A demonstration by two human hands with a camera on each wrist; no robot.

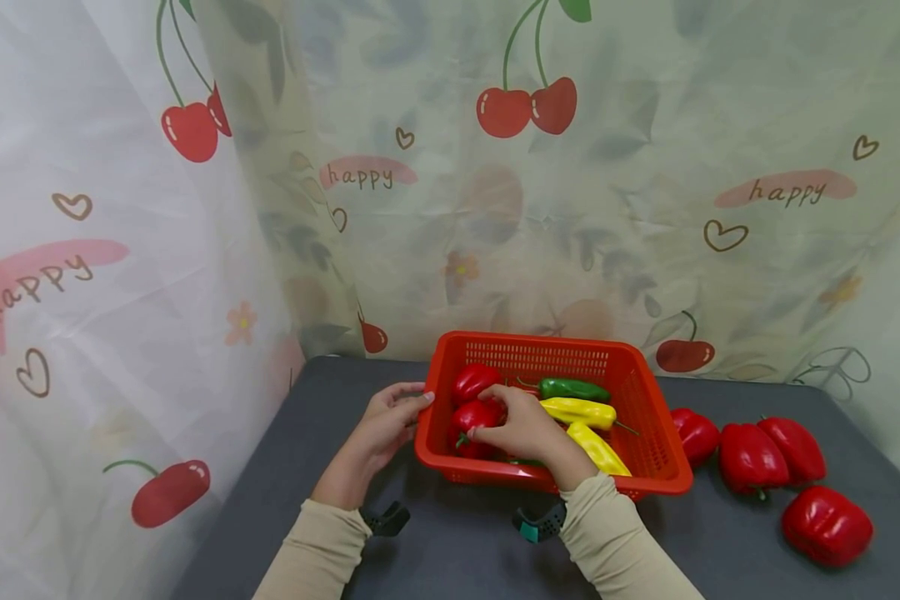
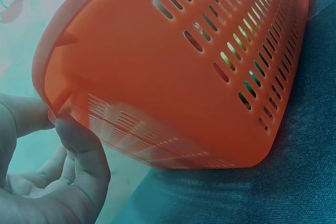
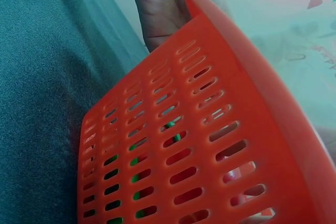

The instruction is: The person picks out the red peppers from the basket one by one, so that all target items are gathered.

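A red plastic basket (image 1: 551,341) holds red bell peppers, yellow long peppers (image 1: 579,412) and a green long pepper (image 1: 573,389). At its left end, my left hand (image 1: 385,427) pinches the rim; the left wrist view shows the thumb and a finger (image 2: 84,148) at the basket edge. My right hand (image 1: 528,423) reaches inside over the front rim, with thumb and fingers around the nearer red bell pepper (image 1: 474,417). Just behind that one lies another red bell pepper (image 1: 474,380). In the right wrist view the slotted basket wall (image 3: 210,103) hides most of the contents.
To the basket's right, several red bell peppers (image 1: 752,457) lie on the dark grey table (image 1: 457,550), one of them (image 1: 827,527) nearer the front. A cherry-printed curtain (image 1: 607,233) hangs behind the table and along its left side.
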